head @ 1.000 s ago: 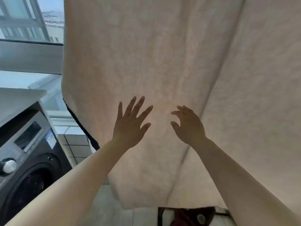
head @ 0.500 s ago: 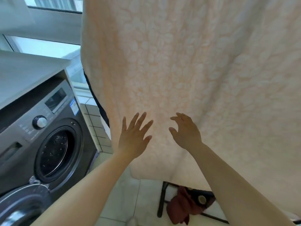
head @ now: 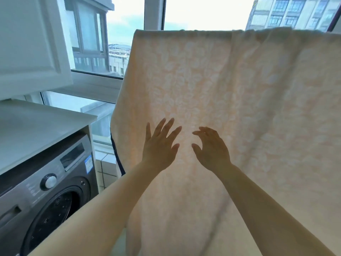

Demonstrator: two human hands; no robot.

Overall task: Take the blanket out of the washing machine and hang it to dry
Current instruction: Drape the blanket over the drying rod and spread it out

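Left hand point(head: 160, 145) spread flat and right hand point(head: 212, 147) loosely curled, holding nothing, both before the blanket point(head: 230, 100), which hangs draped right of the washing machine point(head: 46, 191); perhaps only smoothing remains.

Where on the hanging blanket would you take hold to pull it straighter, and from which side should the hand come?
Probably the blanket's free left edge, beside the washing machine. That edge hangs loose with open space next to it, so the left hand could come in from the left and pinch it between thumb and fingers. The flat middle, where both the left and right hand are spread now, offers no fold to grip.
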